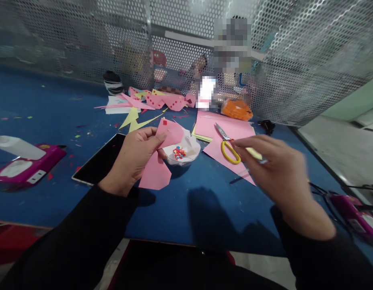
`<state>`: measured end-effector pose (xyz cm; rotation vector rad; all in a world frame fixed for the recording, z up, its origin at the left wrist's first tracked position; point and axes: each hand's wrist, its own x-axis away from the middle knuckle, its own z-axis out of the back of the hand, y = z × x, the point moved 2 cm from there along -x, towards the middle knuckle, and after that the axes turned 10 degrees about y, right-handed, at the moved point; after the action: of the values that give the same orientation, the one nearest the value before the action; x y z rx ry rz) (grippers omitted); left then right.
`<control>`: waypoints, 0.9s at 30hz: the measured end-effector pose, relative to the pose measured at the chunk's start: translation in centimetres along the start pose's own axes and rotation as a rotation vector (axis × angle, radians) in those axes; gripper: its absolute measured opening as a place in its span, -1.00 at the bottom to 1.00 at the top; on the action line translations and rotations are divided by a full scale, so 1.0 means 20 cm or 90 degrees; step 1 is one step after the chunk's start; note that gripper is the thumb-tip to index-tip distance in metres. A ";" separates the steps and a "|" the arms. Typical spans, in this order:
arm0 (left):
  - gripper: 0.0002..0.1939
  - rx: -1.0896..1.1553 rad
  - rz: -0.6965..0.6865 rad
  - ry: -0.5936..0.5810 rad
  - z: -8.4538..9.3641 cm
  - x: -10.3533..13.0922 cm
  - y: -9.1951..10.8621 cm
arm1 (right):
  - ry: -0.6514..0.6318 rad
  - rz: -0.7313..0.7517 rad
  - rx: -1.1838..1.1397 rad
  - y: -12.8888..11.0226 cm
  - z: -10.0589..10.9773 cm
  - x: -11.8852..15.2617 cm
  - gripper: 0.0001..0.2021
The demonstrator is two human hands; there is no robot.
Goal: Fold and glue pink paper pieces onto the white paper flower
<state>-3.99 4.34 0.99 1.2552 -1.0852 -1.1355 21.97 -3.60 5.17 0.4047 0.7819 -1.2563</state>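
Note:
My left hand (136, 155) pinches a pink paper cutout (157, 175) between thumb and fingers. A small red square (165, 123) sits near the cutout's top edge. Just behind it stands a small bowl lined with white paper (190, 151), holding tiny red, yellow and blue bits (179, 153). My right hand (273, 169) is raised on the right, slightly blurred, its thumb and fingertips drawn together; what they hold, if anything, is too small to make out. Next to those fingertips, scissors with yellow handles (230, 153) lie on pink paper (216, 151).
A dark tablet (98, 161) lies left, beside a purple device (32, 165). Pink decorated cutouts (166, 100), yellow scraps (132, 119), a dark-and-white roll (113, 83) and an orange packet (237, 109) lie toward the perforated metal screen (180, 52). Another purple device (358, 217) with cables is at right.

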 end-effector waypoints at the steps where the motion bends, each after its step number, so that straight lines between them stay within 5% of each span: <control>1: -0.86 0.011 -0.001 -0.001 0.00 0.00 0.00 | -0.051 0.026 -0.078 -0.08 -0.07 -0.04 -0.81; 6: -0.83 0.043 0.000 0.004 0.02 -0.02 -0.01 | -0.292 0.087 -0.063 -0.30 -0.47 -0.22 -0.76; 10: -0.81 0.052 0.013 0.003 0.03 -0.01 0.00 | -0.361 0.144 0.015 -0.31 -0.66 -0.27 -0.78; 27: -0.84 0.079 0.043 0.008 0.01 0.01 0.02 | -0.389 0.120 0.018 -0.31 -0.74 -0.27 -0.83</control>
<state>-4.18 4.10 1.37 1.3106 -1.1953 -1.0203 11.01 8.19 -0.14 0.0959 0.2000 -1.1266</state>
